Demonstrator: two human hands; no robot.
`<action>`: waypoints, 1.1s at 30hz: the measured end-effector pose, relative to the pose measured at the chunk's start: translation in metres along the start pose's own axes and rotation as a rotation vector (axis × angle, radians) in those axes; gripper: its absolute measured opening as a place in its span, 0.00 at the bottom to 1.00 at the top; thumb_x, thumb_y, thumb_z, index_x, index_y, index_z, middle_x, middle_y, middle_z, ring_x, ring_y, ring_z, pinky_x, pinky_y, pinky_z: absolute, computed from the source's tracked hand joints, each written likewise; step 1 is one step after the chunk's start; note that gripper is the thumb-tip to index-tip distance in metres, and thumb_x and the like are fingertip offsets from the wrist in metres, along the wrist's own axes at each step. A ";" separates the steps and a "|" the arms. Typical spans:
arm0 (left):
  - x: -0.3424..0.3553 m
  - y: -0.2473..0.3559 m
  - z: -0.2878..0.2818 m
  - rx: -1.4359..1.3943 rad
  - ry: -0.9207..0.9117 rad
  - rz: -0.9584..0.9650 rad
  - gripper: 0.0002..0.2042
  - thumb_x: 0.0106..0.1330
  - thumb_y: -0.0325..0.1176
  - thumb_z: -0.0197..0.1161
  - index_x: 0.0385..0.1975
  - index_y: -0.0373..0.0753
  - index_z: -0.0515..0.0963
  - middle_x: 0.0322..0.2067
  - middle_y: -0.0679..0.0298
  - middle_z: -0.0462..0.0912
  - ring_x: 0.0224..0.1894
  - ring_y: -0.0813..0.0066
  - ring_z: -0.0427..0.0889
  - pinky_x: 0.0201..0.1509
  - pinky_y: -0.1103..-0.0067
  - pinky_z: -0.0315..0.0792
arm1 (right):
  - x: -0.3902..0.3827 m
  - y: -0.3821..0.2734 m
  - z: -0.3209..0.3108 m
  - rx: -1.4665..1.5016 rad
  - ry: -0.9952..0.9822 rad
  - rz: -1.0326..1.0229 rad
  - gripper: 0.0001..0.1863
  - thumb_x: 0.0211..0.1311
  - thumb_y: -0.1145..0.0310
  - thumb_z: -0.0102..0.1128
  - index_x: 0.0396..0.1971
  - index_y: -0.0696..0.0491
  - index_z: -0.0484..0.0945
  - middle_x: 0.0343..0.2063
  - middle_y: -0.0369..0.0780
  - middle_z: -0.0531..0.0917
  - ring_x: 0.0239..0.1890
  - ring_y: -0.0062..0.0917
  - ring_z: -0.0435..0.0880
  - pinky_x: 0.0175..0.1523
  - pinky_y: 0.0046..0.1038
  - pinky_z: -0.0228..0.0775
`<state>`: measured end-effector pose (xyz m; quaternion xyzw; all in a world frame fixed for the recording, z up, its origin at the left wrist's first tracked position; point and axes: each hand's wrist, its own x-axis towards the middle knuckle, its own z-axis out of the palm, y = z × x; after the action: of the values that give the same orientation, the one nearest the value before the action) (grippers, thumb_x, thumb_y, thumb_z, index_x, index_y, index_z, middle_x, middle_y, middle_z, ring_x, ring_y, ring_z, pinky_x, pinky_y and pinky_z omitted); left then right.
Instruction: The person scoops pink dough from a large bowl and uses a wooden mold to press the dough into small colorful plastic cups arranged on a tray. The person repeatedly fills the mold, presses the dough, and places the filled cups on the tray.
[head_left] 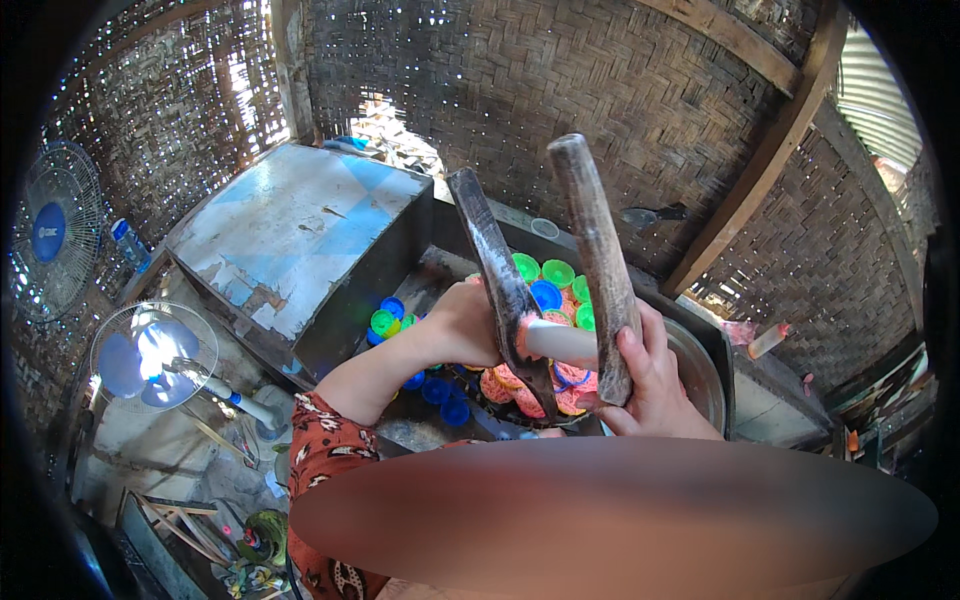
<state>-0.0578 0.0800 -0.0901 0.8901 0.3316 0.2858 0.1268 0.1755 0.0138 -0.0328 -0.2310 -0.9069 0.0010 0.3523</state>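
Above the trough I have a hand press made of a dark, flat wooden bar [492,270], a white cylinder [562,342] and a rounded wooden stick [592,235]. My left hand [468,325] is closed against the dark bar, most of its fingers hidden behind it. My right hand [655,385] wraps round the lower part of the stick, thumb in front. Pink residue clings where the cylinder meets the bar. Under the press lie pink, noodle-like clumps [508,392] among small cups, including a green cup [558,273] and a blue cup [546,295].
More blue cups [445,398] lie in the dark trough's left part. A large peeling box [300,240] stands to the left, beyond a standing fan [150,355]. At right are a metal basin [700,375] and another white cylinder [768,341]. Woven walls [560,100] enclose the back.
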 end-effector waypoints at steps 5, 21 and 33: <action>0.000 0.007 0.006 -0.109 -0.037 0.042 0.31 0.39 0.47 0.69 0.46 0.45 0.70 0.44 0.62 0.73 0.50 0.63 0.70 0.55 0.71 0.61 | 0.000 -0.014 0.004 -0.014 -0.024 -0.021 0.44 0.34 0.60 0.72 0.56 0.37 0.58 0.50 0.57 0.60 0.46 0.51 0.70 0.37 0.37 0.73; 0.015 -0.040 0.050 -0.301 -0.006 -0.045 0.18 0.45 0.48 0.64 0.33 0.43 0.76 0.31 0.59 0.78 0.38 0.64 0.76 0.42 0.73 0.68 | 0.005 0.020 0.032 1.030 -0.119 0.650 0.49 0.43 0.49 0.64 0.61 0.53 0.47 0.59 0.47 0.54 0.56 0.33 0.62 0.60 0.38 0.51; 0.069 -0.014 -0.073 -1.910 -0.097 0.997 0.47 0.41 0.21 0.60 0.64 0.49 0.41 0.58 0.49 0.56 0.60 0.56 0.59 0.60 0.65 0.53 | -0.015 0.032 0.012 1.471 -0.696 1.132 0.63 0.28 0.22 0.47 0.60 0.56 0.50 0.48 0.49 0.69 0.47 0.41 0.72 0.50 0.42 0.63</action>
<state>-0.0659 0.1393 -0.0075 0.4683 -0.4339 0.4101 0.6513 0.1912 0.0378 -0.0567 -0.3410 -0.4892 0.7998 0.0692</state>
